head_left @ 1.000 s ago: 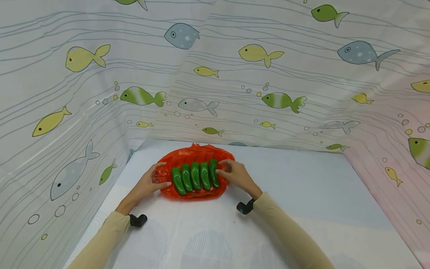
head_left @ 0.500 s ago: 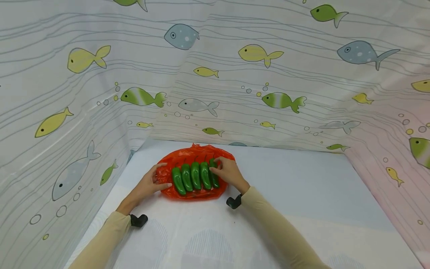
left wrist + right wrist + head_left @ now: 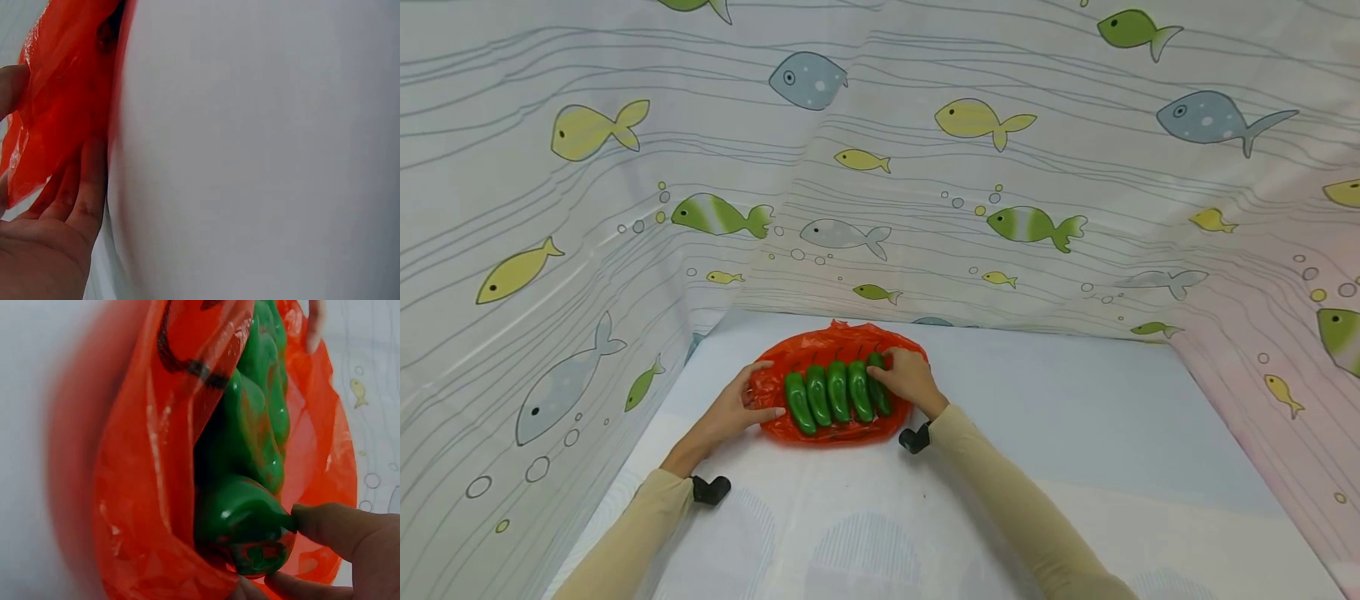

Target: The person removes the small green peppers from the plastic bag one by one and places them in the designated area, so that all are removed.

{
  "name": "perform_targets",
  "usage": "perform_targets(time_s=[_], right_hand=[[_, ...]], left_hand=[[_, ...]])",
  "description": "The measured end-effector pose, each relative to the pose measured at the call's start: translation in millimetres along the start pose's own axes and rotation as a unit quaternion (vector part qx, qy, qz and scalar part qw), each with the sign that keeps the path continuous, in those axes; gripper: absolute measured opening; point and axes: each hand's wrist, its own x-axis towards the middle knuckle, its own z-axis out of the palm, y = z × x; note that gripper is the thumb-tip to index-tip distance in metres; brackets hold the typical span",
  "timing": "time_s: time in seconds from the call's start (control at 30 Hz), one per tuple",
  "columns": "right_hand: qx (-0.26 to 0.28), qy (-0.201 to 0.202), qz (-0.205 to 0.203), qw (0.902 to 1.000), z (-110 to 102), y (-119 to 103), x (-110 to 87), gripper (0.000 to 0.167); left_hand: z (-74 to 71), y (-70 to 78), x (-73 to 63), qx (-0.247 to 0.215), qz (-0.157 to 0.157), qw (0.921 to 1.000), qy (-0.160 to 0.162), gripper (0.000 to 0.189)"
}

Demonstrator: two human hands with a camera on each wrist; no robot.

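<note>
Several glossy green peppers (image 3: 838, 392) lie side by side, stems pointing away, on a red plastic bag (image 3: 820, 337). At the bag's left edge my left hand (image 3: 726, 414) is spread, thumb and fingers wide apart. Its straight fingers (image 3: 90, 181) rest against the bag's side in the left wrist view. My right hand (image 3: 913, 379) is at the rightmost pepper (image 3: 880, 396). In the right wrist view, the thumb (image 3: 331, 522) touches that pepper's end while other fingers come round from below, pinching it. Part of this pepper is hidden behind the right hand.
A white table (image 3: 1037, 400) extends to the right of the bag and in front of it. Fish-printed sheets (image 3: 917, 242) stand as walls at the back and both sides. Each wrist carries a small black device (image 3: 710, 490).
My right hand has moved left from beside the bag onto the rightmost pepper and closed its fingers on it. The left hand and the other peppers have stayed in place.
</note>
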Motion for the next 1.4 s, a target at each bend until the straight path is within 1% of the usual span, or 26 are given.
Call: perform_targets(time_s=[0.1,0.2,0.33,0.47,0.67,0.77,0.87,0.97,1.07,1.27,1.4], right_hand=[[-0.006,-0.006,-0.009,0.9999,0.1,-0.5,2.4,0.053],[-0.002,-0.020,-0.007,0.9998,-0.1,-0.9,4.2,0.055],[0.003,-0.045,0.010,0.9989,-0.2,-0.8,5.6,0.056],[0.004,-0.054,0.027,0.9982,-0.8,-1.3,7.2,0.052],[0.033,-0.054,0.051,0.9967,-2.1,-2.3,8.6,0.048],[0.055,-0.065,0.057,0.9947,-2.0,-0.5,8.8,0.046],[0.100,-0.078,0.064,0.9899,-3.3,2.7,9.2,0.041],[0.155,-0.089,0.073,0.9812,-6.9,5.2,8.9,0.036],[0.195,-0.098,0.074,0.9732,-10.9,6.5,7.9,0.033],[0.235,-0.115,0.070,0.9627,-17.0,7.0,4.5,0.031],[0.246,-0.117,0.066,0.9597,-19.5,7.9,3.2,0.031]], left_hand=[[-0.5,-1.3,0.0,-0.003,0.004,1.0000,-0.003,0.089],[-0.8,-1.9,-0.1,-0.006,0.006,1.0000,-0.005,0.090],[-1.2,-2.1,0.3,-0.006,0.005,0.9999,-0.007,0.090],[-1.8,-1.1,0.2,-0.003,0.004,1.0000,-0.005,0.090],[-1.9,-1.1,-0.3,0.000,-0.002,1.0000,-0.003,0.090],[-1.9,-2.1,-0.7,-0.002,-0.003,1.0000,-0.004,0.091],[-1.7,-2.3,-1.3,-0.001,-0.002,1.0000,-0.003,0.091],[-1.5,-1.6,-1.7,0.002,0.000,1.0000,-0.001,0.091],[-1.3,-1.1,-1.6,-0.001,0.000,1.0000,-0.002,0.090],[-1.4,-1.8,-1.8,-0.001,0.001,1.0000,-0.003,0.089],[-1.0,-2.0,-2.3,-0.005,0.002,1.0000,-0.003,0.088]])
